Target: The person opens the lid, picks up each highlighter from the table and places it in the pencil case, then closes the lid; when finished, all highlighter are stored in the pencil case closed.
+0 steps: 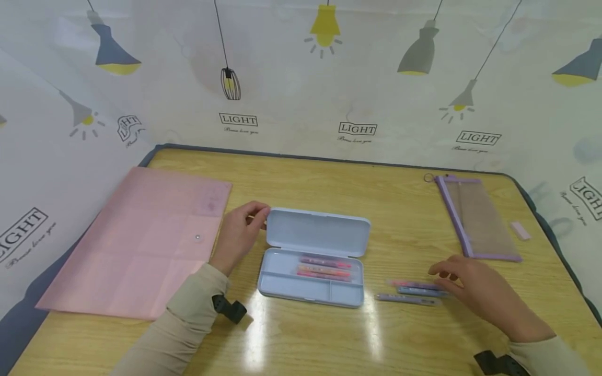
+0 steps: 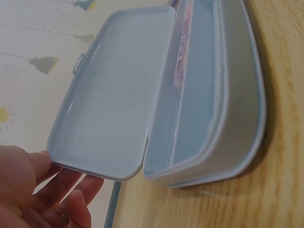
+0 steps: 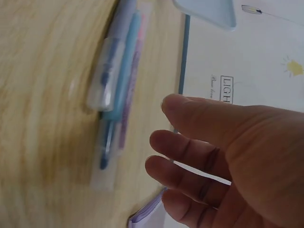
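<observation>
A light blue pencil case point(image 1: 293, 291) stands on the table with its lid point(image 1: 320, 231) raised. My left hand point(image 1: 240, 230) holds the lid's left corner; in the left wrist view the thumb is at the edge and the fingers lie behind it. Several pink, orange and purple highlighters point(image 1: 324, 271) lie in the case's rear compartment. To the right of the case lie a grey pen point(image 1: 406, 299), a blue pen point(image 1: 418, 291) and a pink-purple pen point(image 3: 130, 95). My right hand point(image 1: 475, 290) hovers by their right ends, fingers loosely bent and nothing between them.
A pink translucent folder point(image 1: 141, 245) with a snap button covers the table's left side. At the back right lies a purple-edged mesh zip pouch point(image 1: 486, 219), with a small pink eraser-like block point(image 1: 520, 231) beside it. A lamp-patterned curtain point(image 1: 291, 78) surrounds the table's back edge.
</observation>
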Demonstrator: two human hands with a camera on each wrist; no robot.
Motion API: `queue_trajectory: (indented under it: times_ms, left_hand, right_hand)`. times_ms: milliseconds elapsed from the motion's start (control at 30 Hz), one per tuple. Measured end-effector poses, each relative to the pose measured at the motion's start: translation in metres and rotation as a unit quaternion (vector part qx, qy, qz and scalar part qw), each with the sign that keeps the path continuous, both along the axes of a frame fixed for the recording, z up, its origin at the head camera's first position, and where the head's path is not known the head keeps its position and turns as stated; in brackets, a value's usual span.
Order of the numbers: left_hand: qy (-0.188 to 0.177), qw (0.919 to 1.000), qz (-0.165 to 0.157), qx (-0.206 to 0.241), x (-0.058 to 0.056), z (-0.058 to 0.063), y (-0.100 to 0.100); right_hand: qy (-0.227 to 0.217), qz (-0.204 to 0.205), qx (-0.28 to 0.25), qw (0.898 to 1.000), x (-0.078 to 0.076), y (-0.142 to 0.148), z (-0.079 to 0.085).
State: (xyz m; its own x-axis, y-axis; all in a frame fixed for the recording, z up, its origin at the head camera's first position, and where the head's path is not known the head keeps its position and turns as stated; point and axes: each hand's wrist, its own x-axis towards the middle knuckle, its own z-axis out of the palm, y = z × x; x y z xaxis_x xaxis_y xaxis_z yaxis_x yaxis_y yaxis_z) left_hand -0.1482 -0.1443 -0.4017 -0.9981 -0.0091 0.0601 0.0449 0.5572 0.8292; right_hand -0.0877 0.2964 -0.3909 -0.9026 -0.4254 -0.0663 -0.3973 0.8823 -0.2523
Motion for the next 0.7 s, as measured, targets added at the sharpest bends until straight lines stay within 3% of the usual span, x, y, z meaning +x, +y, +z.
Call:
queue_trajectory:
  times_ms: [300,700]
  left_hand:
    - [0.002,1.0,0.001,0.0,0.001,0.0,-0.001]
    - [0.002,1.0,0.001,0.003,0.001,0.0,-0.001]
  right_hand:
    - [-0.003,0.036,-0.01,0.999,-0.006,0.006,-0.015]
    - [-0.011,0.05,0.006,0.999,-0.011,0.0,-0.016]
